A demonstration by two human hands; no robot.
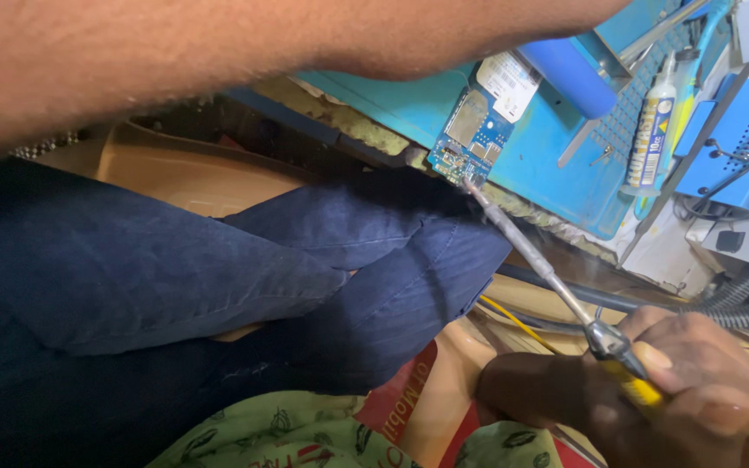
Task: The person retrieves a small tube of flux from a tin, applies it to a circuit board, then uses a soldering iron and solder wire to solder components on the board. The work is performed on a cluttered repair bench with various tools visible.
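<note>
R hand [652, 390]: bottom right, fingers curled tight round yellow grip of soldering iron [548, 277]; pen-style hold, prob. for fine control of tip.
Iron: long metal shaft runs up-left from hand; tip touching lower edge of board [472, 130]. Low slant seems to let tip reach the edge w/o hand covering the work.
Board: small blue circuit board w/ metal shields and white label at top; lies tilted on blue mat [409, 104], lower end at mat's near edge, just over the knee [409, 251].
L hand: not in view. Only the forearm [218, 52] crosses top of frame toward upper right; can't tell if hand is open, closed or holding anything. Arm's reach suggests it may steady sth. behind the board, but hidden.
Legs: dark jeans, crossed, fill centre-left; person sits close under the bench edge.
Bench, right: blue roller [569, 74] past the board; flux syringe [652, 130] lying beside it; blue iron stand w/ coil spring [739, 139] far right, near enough to park the iron.
Below: grey hose [739, 303], yellow wire [513, 321], green patterned cloth [288, 433] by the lap.
</note>
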